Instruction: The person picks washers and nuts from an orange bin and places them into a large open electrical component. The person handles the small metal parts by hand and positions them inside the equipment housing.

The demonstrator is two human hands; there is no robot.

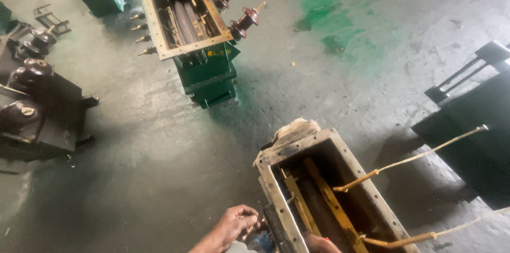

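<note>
At six o'clock, my left hand (234, 224) pinches a fitting outside the open transformer tank (276, 189); my right hand's (321, 243) grip I cannot tell.

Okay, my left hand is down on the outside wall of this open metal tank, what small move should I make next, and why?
Probably keep the left hand pinching the small fitting on the near tank's outer wall and bring the right hand inside to steady it. The left fingers are curled on something there, though it is too small to identify, and the right hand sits just inside the rim.
</note>
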